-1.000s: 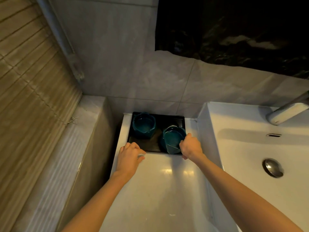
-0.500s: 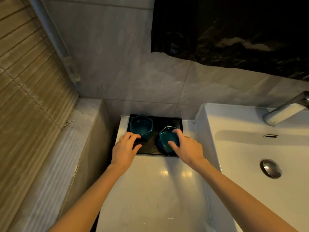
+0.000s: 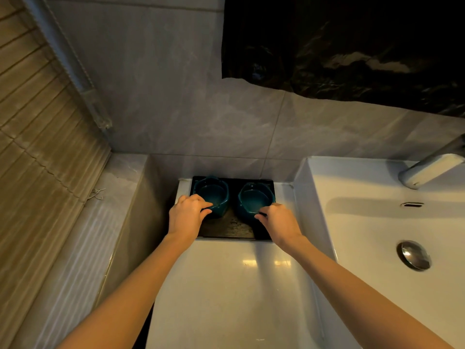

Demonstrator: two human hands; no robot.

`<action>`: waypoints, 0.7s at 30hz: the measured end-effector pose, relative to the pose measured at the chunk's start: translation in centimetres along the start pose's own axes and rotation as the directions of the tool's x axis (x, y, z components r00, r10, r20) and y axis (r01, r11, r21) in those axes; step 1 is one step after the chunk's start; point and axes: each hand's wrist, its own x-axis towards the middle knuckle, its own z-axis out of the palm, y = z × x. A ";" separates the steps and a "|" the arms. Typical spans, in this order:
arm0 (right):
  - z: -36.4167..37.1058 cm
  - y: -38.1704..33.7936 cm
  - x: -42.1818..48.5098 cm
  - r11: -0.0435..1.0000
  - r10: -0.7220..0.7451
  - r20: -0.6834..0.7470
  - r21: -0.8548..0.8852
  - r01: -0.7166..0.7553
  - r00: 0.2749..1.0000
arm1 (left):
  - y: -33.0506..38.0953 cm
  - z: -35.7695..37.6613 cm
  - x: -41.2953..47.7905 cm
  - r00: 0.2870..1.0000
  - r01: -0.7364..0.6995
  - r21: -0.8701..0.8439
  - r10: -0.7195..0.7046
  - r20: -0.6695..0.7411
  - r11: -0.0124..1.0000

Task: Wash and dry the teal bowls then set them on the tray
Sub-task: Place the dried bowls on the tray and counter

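Pinching the near rim of the left teal bowl [image 3: 214, 191] with the left hand [image 3: 185, 215], forefinger over the lip, thumb just under it. Doing the same with the right hand [image 3: 279, 222] on the right teal bowl [image 3: 254, 197], fingers curled onto its near edge.

Keeping both bowls upright, side by side but not touching, on a black tray [image 3: 227, 229] right under the knuckles. Counting two bowls, one tray.

Looking at glossy glazed bowls with wavy, kinda lumpy rims, and a flat rectangular tray with faint wood grain. Covering the tray's near corners with both hands.

Resting all that at the far end of a shiny white counter [image 3: 226, 293], hard against grey marbled wall tiles [image 3: 176, 109] beyond the fingertips.

Seeing a white basin [image 3: 372, 230] out past the right hand, with one chrome drain [image 3: 414, 255] and one faucet [image 3: 430, 170]. Seeing a tan slatted blind [image 3: 37, 147] off beyond the left hand.
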 end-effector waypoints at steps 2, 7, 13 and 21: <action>-0.1 0.0 0.8 1.000 -0.012 -0.008 -0.006 0.012 1.000 | -0.1 0.1 -0.1 1.000 -0.002 -0.001 0.002 -0.007 1.000; -0.1 -0.2 2.2 1.000 -0.018 -0.007 0.007 0.018 1.000 | 0.0 0.4 0.1 1.000 -0.003 -0.004 0.003 -0.022 1.000; 0.3 -0.4 1.9 1.000 0.015 0.005 0.025 -0.015 1.000 | 0.9 0.3 0.7 0.999 0.037 -0.004 -0.037 -0.003 0.999; 0.5 0.0 -2.7 0.997 -0.007 -0.049 0.077 0.011 0.999 | 1.4 0.3 0.8 0.997 0.071 -0.014 -0.071 0.013 0.997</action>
